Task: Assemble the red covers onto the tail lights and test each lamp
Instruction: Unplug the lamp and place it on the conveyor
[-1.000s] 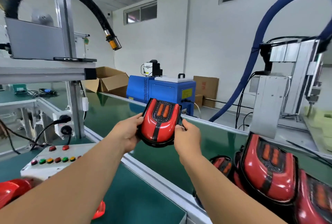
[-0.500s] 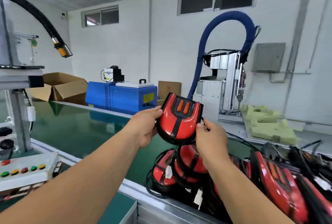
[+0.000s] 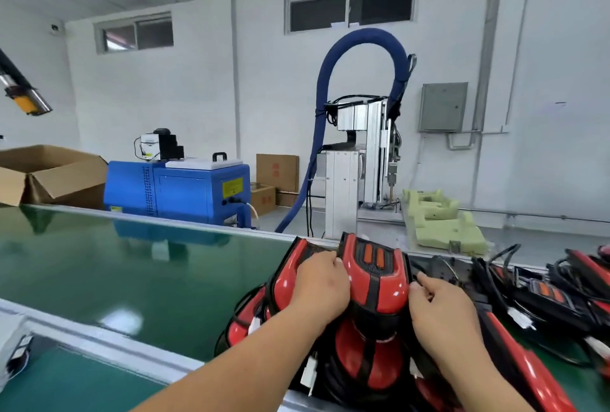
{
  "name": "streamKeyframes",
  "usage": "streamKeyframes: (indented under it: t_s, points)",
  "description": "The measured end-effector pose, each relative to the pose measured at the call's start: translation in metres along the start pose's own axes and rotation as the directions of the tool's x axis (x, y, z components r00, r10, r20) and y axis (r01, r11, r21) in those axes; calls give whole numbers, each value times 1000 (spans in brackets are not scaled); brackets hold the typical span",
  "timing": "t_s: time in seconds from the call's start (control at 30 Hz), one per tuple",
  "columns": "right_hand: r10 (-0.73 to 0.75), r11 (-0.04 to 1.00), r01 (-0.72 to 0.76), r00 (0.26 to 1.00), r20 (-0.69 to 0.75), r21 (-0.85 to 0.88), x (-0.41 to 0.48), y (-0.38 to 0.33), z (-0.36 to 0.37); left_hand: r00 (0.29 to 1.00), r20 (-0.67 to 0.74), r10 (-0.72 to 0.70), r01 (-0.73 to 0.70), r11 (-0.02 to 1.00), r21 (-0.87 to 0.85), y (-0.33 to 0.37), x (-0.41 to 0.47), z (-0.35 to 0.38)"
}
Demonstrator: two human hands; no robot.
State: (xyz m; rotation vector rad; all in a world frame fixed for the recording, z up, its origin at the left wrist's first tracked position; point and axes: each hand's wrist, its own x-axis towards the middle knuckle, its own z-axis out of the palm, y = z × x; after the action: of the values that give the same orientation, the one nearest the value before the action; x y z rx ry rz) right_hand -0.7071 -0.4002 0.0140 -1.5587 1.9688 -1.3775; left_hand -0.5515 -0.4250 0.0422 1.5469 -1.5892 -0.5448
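Note:
A red tail light (image 3: 376, 276) with a black centre stripe and two orange strips near its top sits on a pile of similar tail lights (image 3: 359, 355) on the green conveyor belt (image 3: 125, 263). My left hand (image 3: 321, 282) grips its left edge with curled fingers. My right hand (image 3: 440, 302) holds its right edge, fingers curled round the rim. Another red lamp (image 3: 288, 269) leans just left of my left hand. White connectors and black wires hang from the pile.
More red lamps and tangled black wiring (image 3: 544, 282) spread to the right. Behind the belt stand a blue machine (image 3: 178, 190), a screwdriving station with a blue hose (image 3: 359, 160), yellow foam fixtures (image 3: 439, 216) and an open cardboard box (image 3: 49, 173).
Both hands have carried the tail light down and to the right, from held up in the air to resting on the pile of lamps. The view has swung right.

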Motion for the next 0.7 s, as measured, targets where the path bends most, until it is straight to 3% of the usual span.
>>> streamKeyframes:
  t_s: [0.3, 0.47, 0.57, 0.7]
  points:
    - [-52, 952, 60, 998, 35, -299, -3, 11, 7, 998, 51, 23, -40, 936, 350, 1, 6, 2]
    - [-48, 935, 45, 999, -1, -351, -9, 13, 9, 993, 114, 28, -82, 861, 502, -6, 14, 4]
    - [-53, 936, 48, 999, -3, -350, -7, 13, 8, 985, 159, 64, -138, 848, 512, -9, 16, 3]
    - [-84, 953, 66, 995, -47, -296, -6, 16, 9, 986, 97, 134, -164, 867, 471, -13, 10, 4]
